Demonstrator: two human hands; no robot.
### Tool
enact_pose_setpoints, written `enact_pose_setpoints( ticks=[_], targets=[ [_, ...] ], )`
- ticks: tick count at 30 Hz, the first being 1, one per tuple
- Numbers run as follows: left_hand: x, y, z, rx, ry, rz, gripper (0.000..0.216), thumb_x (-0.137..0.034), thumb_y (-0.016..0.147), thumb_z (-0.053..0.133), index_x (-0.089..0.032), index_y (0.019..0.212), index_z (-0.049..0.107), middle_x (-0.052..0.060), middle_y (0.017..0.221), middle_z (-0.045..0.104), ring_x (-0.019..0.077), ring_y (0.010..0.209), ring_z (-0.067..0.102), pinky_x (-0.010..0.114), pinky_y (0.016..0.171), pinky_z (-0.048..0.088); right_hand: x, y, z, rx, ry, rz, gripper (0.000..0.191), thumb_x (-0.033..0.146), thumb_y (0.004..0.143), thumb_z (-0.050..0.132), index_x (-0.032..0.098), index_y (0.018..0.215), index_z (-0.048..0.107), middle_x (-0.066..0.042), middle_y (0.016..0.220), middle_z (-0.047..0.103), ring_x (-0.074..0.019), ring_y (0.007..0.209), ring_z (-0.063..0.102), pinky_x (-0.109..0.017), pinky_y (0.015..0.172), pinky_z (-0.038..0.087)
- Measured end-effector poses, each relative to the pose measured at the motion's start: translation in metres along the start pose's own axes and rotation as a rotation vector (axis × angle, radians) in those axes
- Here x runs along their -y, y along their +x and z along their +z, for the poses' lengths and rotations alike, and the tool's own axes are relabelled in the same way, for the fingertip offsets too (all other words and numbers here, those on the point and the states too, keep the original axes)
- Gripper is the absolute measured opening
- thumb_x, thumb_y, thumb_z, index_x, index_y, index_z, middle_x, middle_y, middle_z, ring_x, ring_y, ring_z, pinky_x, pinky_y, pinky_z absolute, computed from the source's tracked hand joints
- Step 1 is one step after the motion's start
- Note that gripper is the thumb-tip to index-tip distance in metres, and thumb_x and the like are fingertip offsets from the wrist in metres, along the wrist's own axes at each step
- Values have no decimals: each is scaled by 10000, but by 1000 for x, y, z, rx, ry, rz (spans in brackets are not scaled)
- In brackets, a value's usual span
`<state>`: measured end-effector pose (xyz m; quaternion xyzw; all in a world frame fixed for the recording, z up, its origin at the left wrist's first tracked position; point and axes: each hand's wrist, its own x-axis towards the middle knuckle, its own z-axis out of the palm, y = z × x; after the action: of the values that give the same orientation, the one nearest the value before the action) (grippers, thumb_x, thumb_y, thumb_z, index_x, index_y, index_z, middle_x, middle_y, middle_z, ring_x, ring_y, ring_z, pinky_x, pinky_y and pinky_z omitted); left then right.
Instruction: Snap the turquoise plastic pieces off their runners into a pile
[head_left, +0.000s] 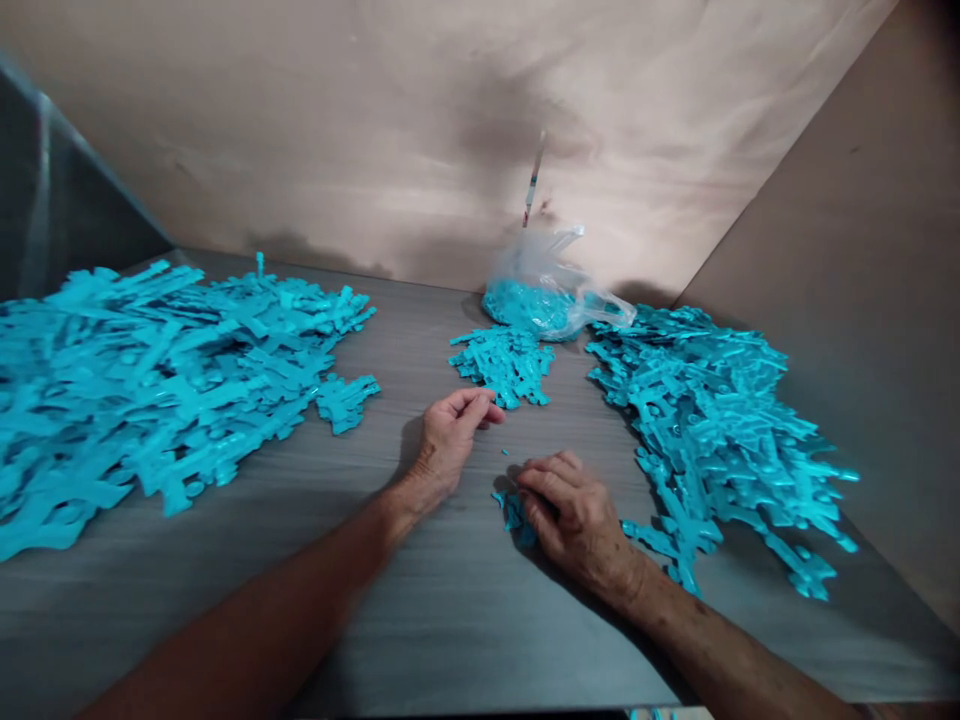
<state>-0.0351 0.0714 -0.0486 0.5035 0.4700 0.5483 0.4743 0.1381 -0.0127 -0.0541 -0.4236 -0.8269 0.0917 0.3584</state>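
My left hand (448, 440) rests on the grey table (420, 600) with its fingers curled in, thumb meeting the fingertips, just below a small heap of turquoise plastic pieces (504, 365); what it pinches is too small to name. My right hand (570, 512) lies knuckles up with its fingers closed over a turquoise plastic piece (511, 512) pressed against the table. A tiny turquoise fragment (505, 453) lies between the two hands.
A large pile of turquoise plastic frames (157, 385) covers the left of the table, and another pile (720, 430) the right. A clear bag (544, 290) holding small turquoise bits sits against the brown paper back wall (375, 130), beside a thin stick (533, 180).
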Motion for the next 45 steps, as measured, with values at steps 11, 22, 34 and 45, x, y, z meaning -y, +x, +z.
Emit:
enact_pose_setpoints(
  ticks=[11, 22, 34, 45],
  targets=[
    [5, -17, 13, 144, -118, -28, 405, -514, 900, 533, -156, 873, 720, 86, 940, 740, 231, 968, 666, 372, 955, 478, -12, -1, 11, -175, 340, 414, 232, 180, 922, 469, 204, 1057, 657, -81, 977, 703, -209, 905, 632, -351, 825, 511],
    [-9, -30, 19, 329, -108, -89, 511, -593, 934, 415, -165, 994, 688, 111, 1034, 729, 263, 1020, 668, 421, 954, 504, -6, 16, -5, -369, 677, 563, 133, 227, 860, 557, 216, 859, 689, -27, 807, 707, -181, 767, 645, -310, 745, 524],
    [-7, -56, 18, 908, 954, 696, 750, -659, 783, 627, -261, 1408, 516, 197, 1495, 458, 459, 1379, 380, 752, 1085, 208, -57, -69, -96, -293, -539, 351, 206, 299, 923, 551, 209, 1050, 686, -125, 1083, 685, -304, 1055, 592, -509, 919, 475],
    [-1, -61, 27, 987, 964, 759, 540, -539, 846, 627, -324, 1338, 570, 157, 1490, 473, 434, 1392, 379, 722, 1098, 246, -56, -95, -71, -86, -659, 346, 348, 395, 935, 553, 202, 1213, 634, -168, 1380, 506, -357, 1256, 475, -561, 1011, 431]
  ],
)
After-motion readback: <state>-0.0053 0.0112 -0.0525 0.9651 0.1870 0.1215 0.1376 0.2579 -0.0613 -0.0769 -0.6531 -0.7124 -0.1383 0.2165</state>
